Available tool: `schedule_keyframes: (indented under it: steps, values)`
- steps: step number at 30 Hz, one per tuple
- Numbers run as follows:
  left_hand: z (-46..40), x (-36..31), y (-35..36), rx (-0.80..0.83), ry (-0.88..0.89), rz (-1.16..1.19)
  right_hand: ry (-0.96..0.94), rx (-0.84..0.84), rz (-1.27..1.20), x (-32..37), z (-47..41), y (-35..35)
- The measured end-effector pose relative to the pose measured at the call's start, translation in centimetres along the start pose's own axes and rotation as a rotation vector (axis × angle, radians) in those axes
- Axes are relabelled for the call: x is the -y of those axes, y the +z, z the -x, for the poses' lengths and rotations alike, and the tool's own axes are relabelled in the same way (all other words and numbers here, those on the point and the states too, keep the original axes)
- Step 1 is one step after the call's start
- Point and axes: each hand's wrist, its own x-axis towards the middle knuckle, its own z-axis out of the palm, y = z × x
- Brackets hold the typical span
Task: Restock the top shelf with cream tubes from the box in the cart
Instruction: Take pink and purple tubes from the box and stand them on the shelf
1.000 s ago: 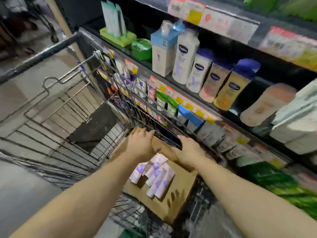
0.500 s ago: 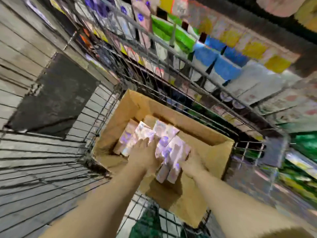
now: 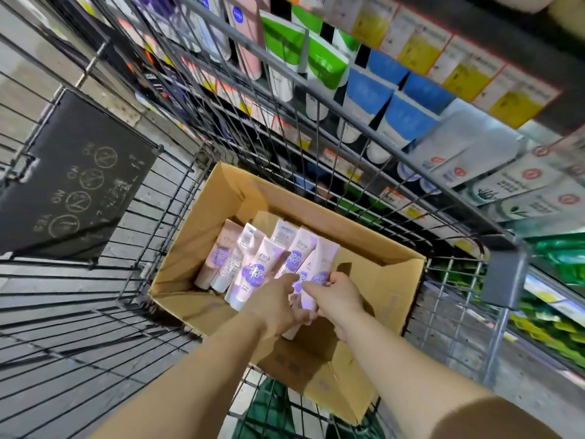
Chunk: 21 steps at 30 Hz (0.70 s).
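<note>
Grey tiled floor (image 3: 28,90); stocked store shelving (image 3: 411,99) with yellow price tags (image 3: 512,106)

Both bare forearms are stretched forward and down, the left one entering from seven o'clock and the right one from five o'clock, so that the wrists converge near the middle of the view. The left hand (image 3: 275,307) is seen from its back, with the fingers curled inward towards three o'clock and closed around a tube. The right hand (image 3: 340,297) is set just beside it, its fingers (image 3: 329,277) bent over the top at twelve o'clock and its thumb pointed towards nine o'clock, pinching a tube. The two hands are touching or nearly touching at the fingertips.
</note>
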Motion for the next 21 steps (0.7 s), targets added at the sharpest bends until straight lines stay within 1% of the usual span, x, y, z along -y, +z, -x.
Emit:
schedule_keyframes:
  steps: [2, 3, 4, 5, 6, 8, 9, 10, 12, 16, 18, 21]
  values:
    - [0.2, -0.3, -0.4, -0.045, 0.009, 0.117, -0.037, 0.152, -0.069, 1.5, 0.6, -0.1]
    - [0.4, -0.2, -0.9, -0.090, -0.001, 0.181, -0.048, 0.184, -0.093, 1.9, 0.7, -0.3]
    - [0.5, 0.0, -1.4, -0.122, -0.034, 0.248, -0.052, 0.169, -0.120, 2.2, 0.9, -0.5]
    - [0.6, 0.4, -2.1, -0.147, -0.077, 0.314, -0.049, 0.102, -0.102, 2.0, 0.5, -0.7]
    - [0.6, 1.0, -2.6, -0.172, -0.113, 0.376, -0.039, 0.017, -0.026, 1.5, 0.0, -0.7]
    - [0.4, 2.2, -3.4, -0.201, -0.151, 0.445, 0.002, -0.107, 0.223, -0.2, -1.1, -0.1]
    - [0.4, 2.7, -3.7, -0.209, -0.162, 0.465, 0.026, -0.124, 0.321, -1.3, -1.4, 0.6]
    - [0.3, 3.1, -3.8, -0.210, -0.169, 0.485, 0.054, -0.120, 0.350, -2.4, -1.6, 1.4]
    - [0.1, 3.7, -3.9, -0.214, -0.176, 0.506, 0.093, -0.116, 0.272, -3.9, -1.5, 3.3]
    - [0.0, 4.0, -3.2, -0.202, -0.155, 0.483, 0.152, -0.180, 0.124, -4.7, -1.4, 5.6]
    - [0.1, 3.9, -2.9, -0.194, -0.158, 0.469, 0.180, -0.203, 0.072, -4.6, -1.4, 5.6]
    - [0.8, 3.0, -3.1, -0.181, -0.144, 0.443, 0.166, -0.197, 0.041, -3.8, -0.8, 4.5]
